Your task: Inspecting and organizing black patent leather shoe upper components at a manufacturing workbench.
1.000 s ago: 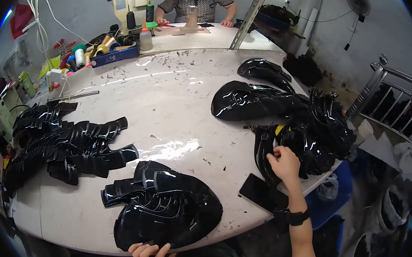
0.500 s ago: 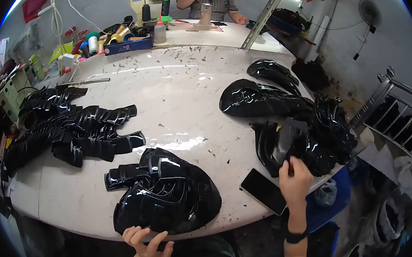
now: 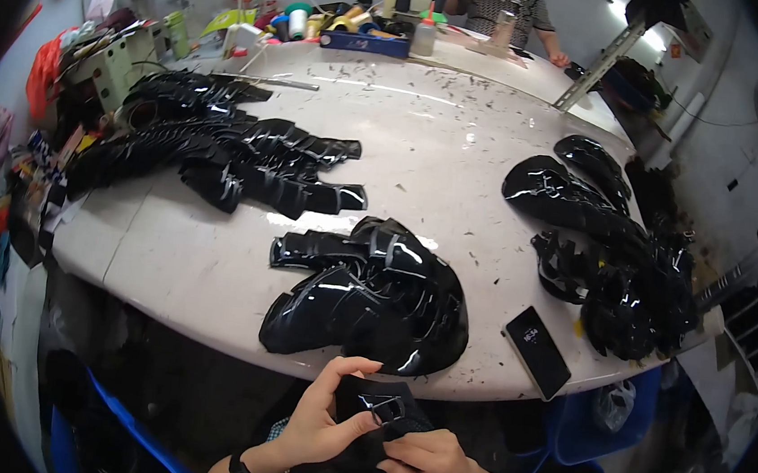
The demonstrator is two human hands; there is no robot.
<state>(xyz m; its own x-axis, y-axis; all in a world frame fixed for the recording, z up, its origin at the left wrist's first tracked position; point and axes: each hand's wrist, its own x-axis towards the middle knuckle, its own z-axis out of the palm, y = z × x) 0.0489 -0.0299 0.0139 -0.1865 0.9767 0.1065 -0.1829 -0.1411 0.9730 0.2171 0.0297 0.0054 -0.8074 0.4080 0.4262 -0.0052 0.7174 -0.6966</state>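
In front of the table's near edge, my left hand (image 3: 327, 419) and my right hand (image 3: 433, 460) hold a small black glossy piece (image 3: 369, 396) between them. My left thumb presses on its face beside a bright rectangular outline, which may be a buckle or a reflection. The fingers of my right hand are bent around its lower right side, so part of it is hidden. Just beyond my hands lies a heap of curved black glossy pieces (image 3: 427, 304). At the right is a looser pile of similar black pieces (image 3: 630, 303).
A phone (image 3: 537, 352) lies near the front edge. Overlapping black strips (image 3: 224, 155) cover the table's left. At the back stand a blue box of thread spools (image 3: 364, 43) and a bottle (image 3: 423, 38); a person (image 3: 498, 14) sits beyond. A blue bin (image 3: 602, 418) is below right.
My right hand has come from the right-hand pile to my front, and my left hand has left the heap's near edge. Both now hold a black piece. The view has swung left and down.
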